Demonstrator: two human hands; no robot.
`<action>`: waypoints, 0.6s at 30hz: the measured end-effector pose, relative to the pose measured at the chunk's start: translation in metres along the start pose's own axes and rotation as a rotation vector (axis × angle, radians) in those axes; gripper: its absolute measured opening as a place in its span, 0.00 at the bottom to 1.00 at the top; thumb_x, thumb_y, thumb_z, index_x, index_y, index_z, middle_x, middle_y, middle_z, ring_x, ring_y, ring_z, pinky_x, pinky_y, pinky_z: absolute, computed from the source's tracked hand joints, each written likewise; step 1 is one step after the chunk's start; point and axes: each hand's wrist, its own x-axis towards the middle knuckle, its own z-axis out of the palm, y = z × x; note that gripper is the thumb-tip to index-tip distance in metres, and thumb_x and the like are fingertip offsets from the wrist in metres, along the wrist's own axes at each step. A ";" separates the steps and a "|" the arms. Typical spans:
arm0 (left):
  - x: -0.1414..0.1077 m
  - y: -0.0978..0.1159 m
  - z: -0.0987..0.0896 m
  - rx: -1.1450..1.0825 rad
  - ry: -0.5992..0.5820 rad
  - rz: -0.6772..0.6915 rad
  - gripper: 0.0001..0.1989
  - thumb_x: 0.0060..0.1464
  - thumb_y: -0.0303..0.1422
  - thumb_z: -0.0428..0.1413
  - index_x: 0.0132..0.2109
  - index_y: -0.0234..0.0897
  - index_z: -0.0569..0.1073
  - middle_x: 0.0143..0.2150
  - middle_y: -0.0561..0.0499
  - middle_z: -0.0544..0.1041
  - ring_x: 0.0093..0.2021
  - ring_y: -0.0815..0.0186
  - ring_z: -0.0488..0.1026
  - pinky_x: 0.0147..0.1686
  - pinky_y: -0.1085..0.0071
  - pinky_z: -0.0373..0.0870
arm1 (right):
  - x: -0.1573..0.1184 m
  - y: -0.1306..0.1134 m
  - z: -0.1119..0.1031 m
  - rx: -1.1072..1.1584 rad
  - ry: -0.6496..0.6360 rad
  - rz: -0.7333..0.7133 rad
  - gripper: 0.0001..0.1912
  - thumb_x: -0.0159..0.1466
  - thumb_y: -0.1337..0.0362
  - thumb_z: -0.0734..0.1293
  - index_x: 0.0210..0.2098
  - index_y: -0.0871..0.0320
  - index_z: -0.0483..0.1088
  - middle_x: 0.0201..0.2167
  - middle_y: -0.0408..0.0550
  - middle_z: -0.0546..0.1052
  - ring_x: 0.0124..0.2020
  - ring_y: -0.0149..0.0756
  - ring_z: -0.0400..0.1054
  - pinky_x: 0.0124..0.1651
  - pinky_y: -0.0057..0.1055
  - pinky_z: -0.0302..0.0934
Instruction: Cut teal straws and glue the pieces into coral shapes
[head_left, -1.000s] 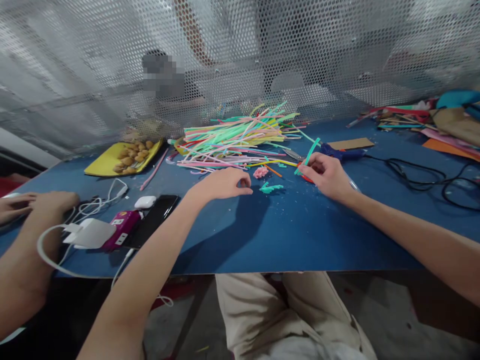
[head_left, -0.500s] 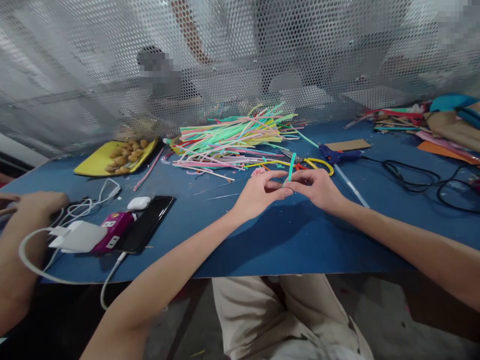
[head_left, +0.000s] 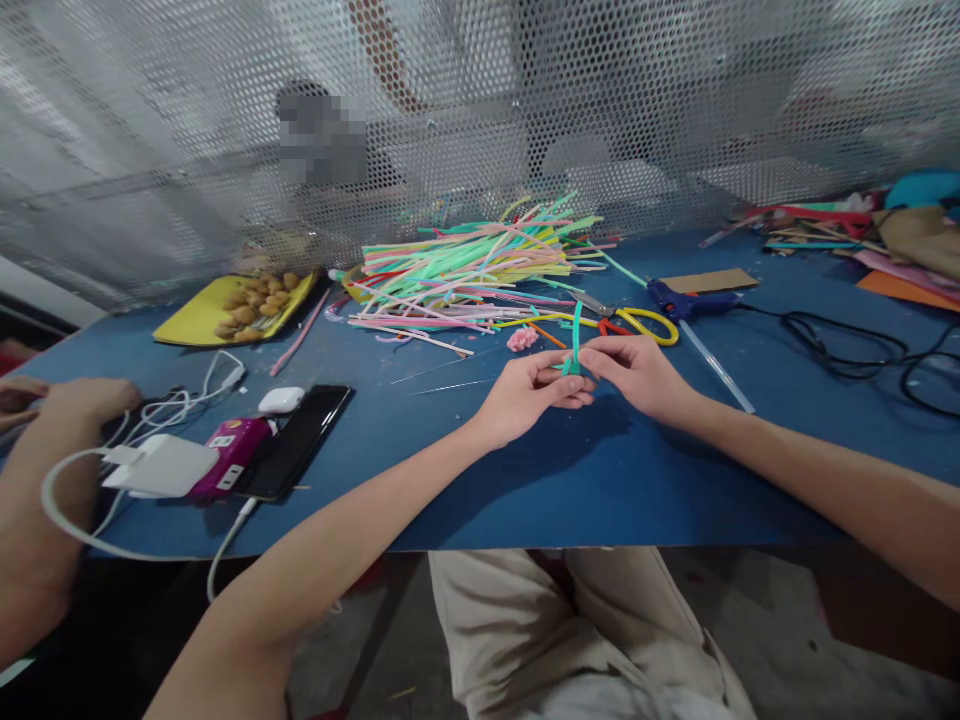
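Note:
Over the blue table, my left hand [head_left: 534, 393] is closed on a green pipe cleaner [head_left: 577, 330], whose lower part is bent into a small folded shape between the fingers. One straight end stands up above the fingertips. From the other side, my right hand [head_left: 628, 372] pinches at the same pipe cleaner near its base; the exact contact is partly hidden. A pink pipe-cleaner piece [head_left: 523, 339] lies just beyond my left hand. Scissors with yellow and red handles [head_left: 649, 325] rest behind my right hand.
A large heap of coloured pipe cleaners [head_left: 480, 262] lies against the perforated metal screen [head_left: 480, 120]. A blue glue gun [head_left: 694, 302] with a black cord is at right. A phone [head_left: 304, 440], purple power strip [head_left: 232, 458] and yellow plate [head_left: 196, 312] are left, near another person's arm [head_left: 45, 510].
Both hands have shifted slightly, and the left fingers have turned, showing the folded green part. The pink piece has come into fuller view. The camera view has moved a little.

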 end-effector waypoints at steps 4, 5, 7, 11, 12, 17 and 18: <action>0.000 -0.003 -0.002 0.002 0.003 -0.016 0.37 0.52 0.41 0.71 0.64 0.34 0.67 0.41 0.42 0.85 0.40 0.60 0.84 0.46 0.63 0.81 | 0.001 -0.001 -0.002 -0.049 -0.001 -0.025 0.17 0.65 0.49 0.70 0.33 0.58 0.78 0.29 0.45 0.76 0.29 0.32 0.64 0.34 0.32 0.60; 0.000 -0.004 -0.002 0.007 0.002 -0.016 0.38 0.52 0.41 0.70 0.65 0.35 0.66 0.41 0.43 0.85 0.39 0.59 0.84 0.45 0.63 0.81 | 0.001 0.000 -0.003 -0.054 -0.016 -0.021 0.18 0.64 0.49 0.71 0.32 0.58 0.77 0.28 0.45 0.76 0.28 0.32 0.64 0.33 0.32 0.59; 0.000 -0.005 -0.002 0.018 -0.010 -0.009 0.39 0.52 0.42 0.70 0.65 0.35 0.64 0.40 0.42 0.85 0.38 0.59 0.84 0.43 0.63 0.82 | 0.001 0.000 -0.004 -0.059 -0.059 -0.015 0.18 0.63 0.48 0.71 0.30 0.58 0.78 0.27 0.46 0.77 0.28 0.32 0.64 0.33 0.32 0.59; -0.001 -0.006 -0.003 0.049 -0.046 0.002 0.39 0.52 0.43 0.70 0.64 0.35 0.64 0.40 0.42 0.85 0.36 0.59 0.84 0.40 0.65 0.82 | 0.000 -0.001 -0.005 -0.058 -0.119 -0.005 0.18 0.63 0.49 0.72 0.30 0.58 0.78 0.27 0.47 0.78 0.29 0.33 0.65 0.32 0.33 0.59; -0.001 -0.006 -0.003 0.056 -0.049 0.006 0.38 0.53 0.43 0.70 0.64 0.35 0.63 0.40 0.43 0.85 0.36 0.59 0.84 0.40 0.65 0.81 | 0.000 -0.001 -0.005 -0.055 -0.124 -0.004 0.17 0.62 0.49 0.72 0.30 0.58 0.78 0.27 0.47 0.78 0.29 0.33 0.66 0.32 0.33 0.59; -0.002 -0.008 -0.005 0.095 -0.063 0.010 0.38 0.53 0.45 0.68 0.64 0.34 0.63 0.39 0.43 0.84 0.36 0.58 0.84 0.38 0.64 0.82 | -0.001 -0.003 -0.003 -0.035 -0.142 -0.002 0.15 0.63 0.52 0.72 0.30 0.58 0.77 0.27 0.46 0.77 0.28 0.33 0.66 0.32 0.32 0.61; -0.002 -0.008 -0.005 0.104 -0.067 0.007 0.38 0.53 0.45 0.68 0.63 0.34 0.64 0.40 0.43 0.84 0.36 0.57 0.84 0.38 0.64 0.82 | -0.002 -0.003 -0.002 -0.037 -0.141 0.000 0.15 0.63 0.52 0.72 0.29 0.58 0.76 0.26 0.46 0.76 0.28 0.32 0.66 0.31 0.32 0.61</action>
